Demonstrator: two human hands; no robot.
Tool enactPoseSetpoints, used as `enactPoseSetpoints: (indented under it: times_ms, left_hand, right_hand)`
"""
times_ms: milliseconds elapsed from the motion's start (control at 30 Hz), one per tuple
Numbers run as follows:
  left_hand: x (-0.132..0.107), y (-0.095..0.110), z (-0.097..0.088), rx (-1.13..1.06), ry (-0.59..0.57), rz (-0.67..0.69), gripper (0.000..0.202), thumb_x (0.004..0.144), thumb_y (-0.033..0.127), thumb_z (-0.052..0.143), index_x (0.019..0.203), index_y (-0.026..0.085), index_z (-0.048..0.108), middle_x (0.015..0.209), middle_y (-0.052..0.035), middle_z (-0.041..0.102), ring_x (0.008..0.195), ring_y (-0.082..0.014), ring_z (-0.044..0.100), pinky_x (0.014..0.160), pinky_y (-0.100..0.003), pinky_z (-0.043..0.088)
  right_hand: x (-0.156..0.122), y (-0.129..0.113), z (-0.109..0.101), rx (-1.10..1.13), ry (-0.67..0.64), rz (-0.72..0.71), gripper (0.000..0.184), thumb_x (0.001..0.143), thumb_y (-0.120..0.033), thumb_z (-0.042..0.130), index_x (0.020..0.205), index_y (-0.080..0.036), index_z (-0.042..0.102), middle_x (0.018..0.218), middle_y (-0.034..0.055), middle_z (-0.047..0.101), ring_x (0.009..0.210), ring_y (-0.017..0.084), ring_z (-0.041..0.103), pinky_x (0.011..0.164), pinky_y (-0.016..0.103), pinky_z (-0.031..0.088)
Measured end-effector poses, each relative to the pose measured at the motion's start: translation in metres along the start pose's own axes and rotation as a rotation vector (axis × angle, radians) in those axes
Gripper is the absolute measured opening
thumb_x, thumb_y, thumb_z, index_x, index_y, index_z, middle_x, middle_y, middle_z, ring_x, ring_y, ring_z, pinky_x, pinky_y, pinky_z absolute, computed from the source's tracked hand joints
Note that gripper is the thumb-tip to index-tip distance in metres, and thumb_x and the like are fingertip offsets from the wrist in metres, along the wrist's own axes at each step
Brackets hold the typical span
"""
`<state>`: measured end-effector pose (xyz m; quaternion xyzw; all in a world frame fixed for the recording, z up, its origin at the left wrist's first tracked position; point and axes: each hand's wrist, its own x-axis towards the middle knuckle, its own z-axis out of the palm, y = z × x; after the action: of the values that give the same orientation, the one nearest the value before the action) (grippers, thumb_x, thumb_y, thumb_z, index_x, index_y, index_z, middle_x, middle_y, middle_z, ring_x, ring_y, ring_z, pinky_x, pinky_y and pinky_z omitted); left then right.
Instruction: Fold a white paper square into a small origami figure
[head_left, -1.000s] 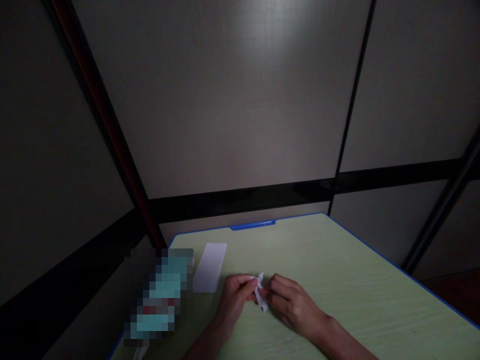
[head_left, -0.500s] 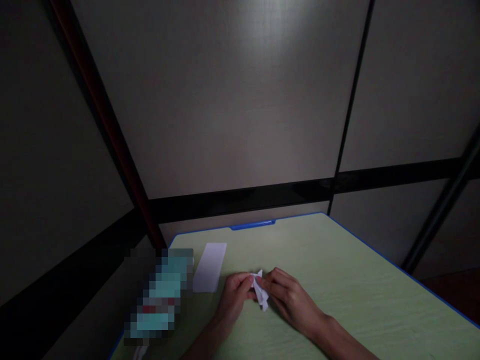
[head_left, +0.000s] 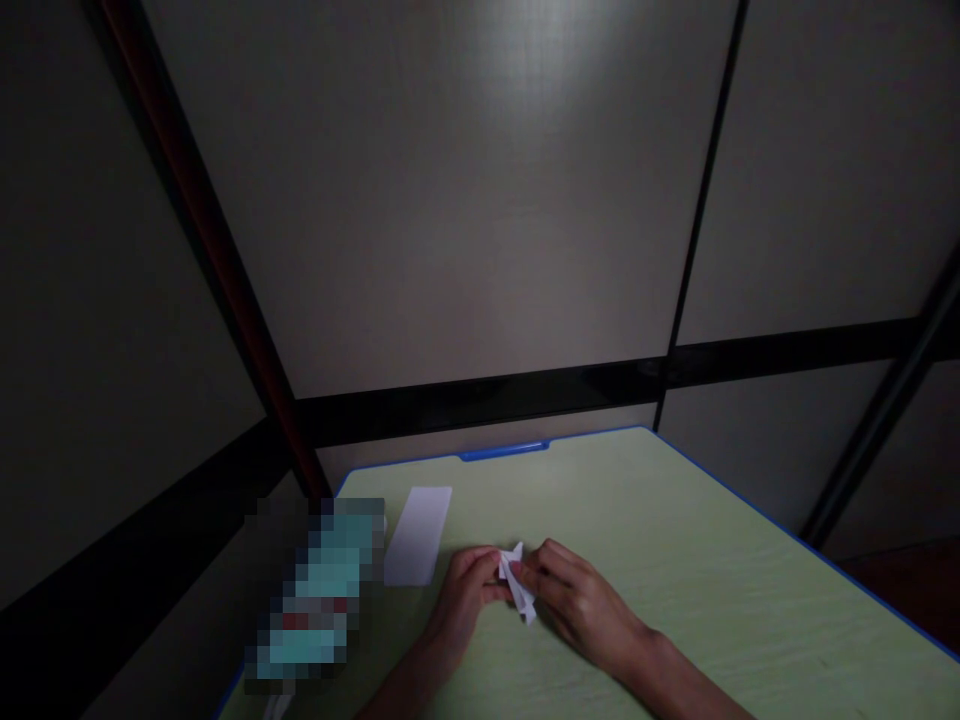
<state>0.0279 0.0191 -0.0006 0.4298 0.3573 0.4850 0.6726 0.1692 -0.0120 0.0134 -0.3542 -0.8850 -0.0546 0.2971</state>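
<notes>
A small piece of folded white paper (head_left: 517,580) is held between my two hands, low over the table. My left hand (head_left: 466,590) pinches its left edge between thumb and fingers. From the other side my right hand (head_left: 574,592) grips it, with the thumb pressed on the paper's face. Several creases and pointed corners show on the paper, one point sticking up and a longer part hanging toward me. My fingers hide some of its folds. A flat white paper sheet (head_left: 418,536) lies on the table to the left, apart from both hands.
The light green table (head_left: 720,560) has a blue rim and a blue strip (head_left: 504,451) at its far edge. A blurred-out teal object (head_left: 322,590) lies at the left edge. Behind the table stand grey panels (head_left: 480,200) with a dark band.
My left thumb has shifted slightly back on the folded paper, and more of its upper left face shows. The right hand keeps its grip nearly in place.
</notes>
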Motion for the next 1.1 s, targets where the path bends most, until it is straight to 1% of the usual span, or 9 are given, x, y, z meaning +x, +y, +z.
enactPoseSetpoints:
  times_ms: [133, 267, 500, 600, 700, 800, 900, 967, 1100]
  left_hand:
    - [-0.0013, 0.0044, 0.0055, 0.074, -0.026, -0.006, 0.023, 0.053, 0.031, 0.059, 0.049, 0.008, 0.056, 0.046, -0.0023, 0.055, 0.045, -0.0119, 0.049, 0.045, -0.026, 0.042]
    - [-0.0006, 0.0038, 0.0075, 0.134, -0.004, 0.022, 0.026, 0.050, 0.034, 0.060, 0.046, 0.009, 0.054, 0.044, 0.0000, 0.052, 0.042, -0.0102, 0.046, 0.041, -0.023, 0.040]
    - [0.0029, -0.0035, -0.0009, 0.199, 0.039, 0.106, 0.026, 0.057, 0.034, 0.056, 0.049, 0.010, 0.053, 0.046, 0.0006, 0.049, 0.044, -0.0097, 0.045, 0.042, -0.022, 0.039]
    - [0.0019, -0.0025, -0.0013, 0.222, 0.025, 0.108, 0.025, 0.060, 0.033, 0.053, 0.051, 0.010, 0.052, 0.046, 0.0004, 0.048, 0.045, -0.0100, 0.045, 0.043, -0.021, 0.039]
    - [0.0010, -0.0013, -0.0010, 0.256, 0.040, 0.135, 0.024, 0.062, 0.032, 0.052, 0.050, 0.010, 0.050, 0.046, 0.0012, 0.046, 0.044, -0.0089, 0.043, 0.041, -0.019, 0.036]
    - [0.0017, -0.0015, -0.0017, 0.291, 0.069, 0.166, 0.025, 0.061, 0.032, 0.052, 0.048, 0.011, 0.049, 0.044, 0.0026, 0.044, 0.043, -0.0078, 0.041, 0.040, -0.017, 0.033]
    - [0.0030, -0.0017, -0.0019, 0.263, 0.088, 0.132, 0.026, 0.058, 0.034, 0.055, 0.046, 0.012, 0.048, 0.043, 0.0033, 0.043, 0.042, -0.0078, 0.041, 0.039, -0.017, 0.032]
    - [0.0029, -0.0004, -0.0009, 0.206, 0.057, 0.087, 0.025, 0.056, 0.034, 0.056, 0.048, 0.011, 0.050, 0.045, 0.0022, 0.047, 0.044, -0.0088, 0.043, 0.041, -0.018, 0.034]
    - [0.0005, 0.0034, 0.0020, 0.126, -0.074, 0.035, 0.021, 0.056, 0.030, 0.059, 0.062, 0.010, 0.056, 0.054, -0.0014, 0.055, 0.050, -0.0106, 0.048, 0.048, -0.021, 0.037]
  right_hand:
    - [-0.0001, -0.0004, 0.0004, -0.007, -0.001, -0.010, 0.023, 0.077, -0.014, 0.034, 0.096, -0.013, 0.047, 0.066, 0.0072, 0.050, 0.061, 0.015, 0.040, 0.050, 0.025, 0.035]
    - [0.0020, -0.0014, -0.0014, 0.015, -0.021, 0.014, 0.022, 0.077, -0.016, 0.034, 0.094, -0.014, 0.049, 0.066, 0.0067, 0.051, 0.061, 0.015, 0.041, 0.050, 0.025, 0.036]
    - [0.0025, 0.0006, -0.0084, 0.254, -0.046, 0.145, 0.020, 0.078, -0.017, 0.034, 0.089, -0.018, 0.052, 0.073, 0.0049, 0.053, 0.068, 0.013, 0.046, 0.061, 0.023, 0.038]
    - [0.0016, 0.0027, -0.0087, 0.274, -0.027, 0.128, 0.020, 0.077, -0.017, 0.035, 0.088, -0.018, 0.052, 0.072, 0.0048, 0.054, 0.067, 0.013, 0.047, 0.059, 0.023, 0.038]
    - [0.0017, 0.0038, -0.0069, 0.223, -0.018, 0.085, 0.020, 0.077, -0.018, 0.035, 0.085, -0.016, 0.054, 0.069, 0.0054, 0.054, 0.065, 0.013, 0.047, 0.058, 0.023, 0.038]
    - [0.0014, 0.0043, -0.0047, 0.169, -0.018, 0.047, 0.020, 0.077, -0.018, 0.035, 0.081, -0.014, 0.055, 0.066, 0.0060, 0.053, 0.063, 0.013, 0.046, 0.057, 0.023, 0.038]
    - [0.0004, 0.0049, -0.0034, 0.142, 0.001, 0.034, 0.019, 0.077, -0.017, 0.036, 0.083, -0.014, 0.054, 0.066, 0.0060, 0.053, 0.064, 0.014, 0.046, 0.057, 0.024, 0.038]
    - [-0.0001, 0.0052, -0.0031, 0.140, 0.023, 0.043, 0.019, 0.077, -0.017, 0.036, 0.084, -0.014, 0.053, 0.067, 0.0057, 0.053, 0.064, 0.014, 0.046, 0.057, 0.024, 0.039]
    - [-0.0003, 0.0050, -0.0024, 0.167, 0.054, 0.088, 0.018, 0.076, -0.016, 0.037, 0.083, -0.015, 0.053, 0.069, 0.0058, 0.053, 0.066, 0.014, 0.046, 0.058, 0.025, 0.040]
